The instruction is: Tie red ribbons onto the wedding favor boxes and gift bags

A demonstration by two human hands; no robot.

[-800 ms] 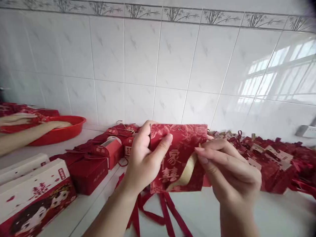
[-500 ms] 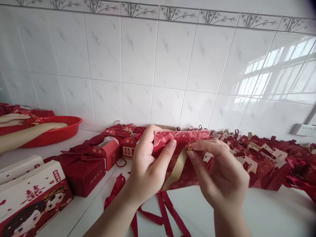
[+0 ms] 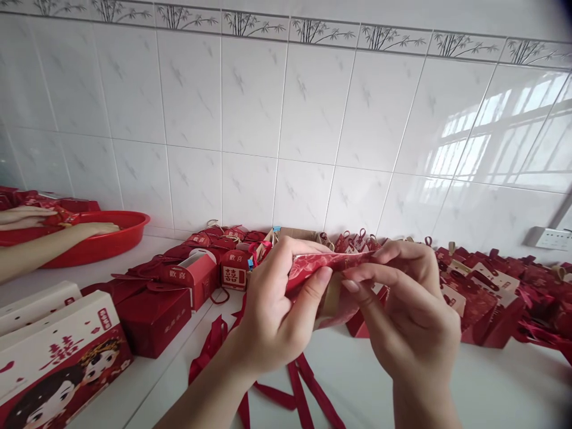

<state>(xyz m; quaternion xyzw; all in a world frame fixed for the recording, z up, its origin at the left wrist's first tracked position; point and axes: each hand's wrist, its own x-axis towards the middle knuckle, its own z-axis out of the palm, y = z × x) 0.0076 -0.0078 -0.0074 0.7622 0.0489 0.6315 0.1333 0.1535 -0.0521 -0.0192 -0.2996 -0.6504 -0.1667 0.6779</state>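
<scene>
Above the table my left hand (image 3: 283,304) is closed around a red, floral-patterned paper gift bag (image 3: 308,266), its thumb pressed on the near face. The bag is tipped so that its top edge points towards me and much of its front is hidden. A gold ribbon (image 3: 330,298) runs down the near face. My right hand (image 3: 404,304) pinches at the ribbon's upper end with thumb and forefinger, close against the bag. Its other fingers are curled by the bag's right edge. What exactly lies between the fingertips is mostly covered.
Loose dark-red ribbons (image 3: 299,387) lie below my hands. Red gift boxes (image 3: 154,319) and a printed white-and-red box (image 3: 67,363) stand left. Several red bags (image 3: 487,298) crowd the right. At far left, another person's hands (image 3: 89,232) work over a red basin (image 3: 134,221).
The bag has tipped, its top edge now nearer to me and its face foreshortened. My right fingers have shifted, covering the small gold piece seen before at the ribbon's end.
</scene>
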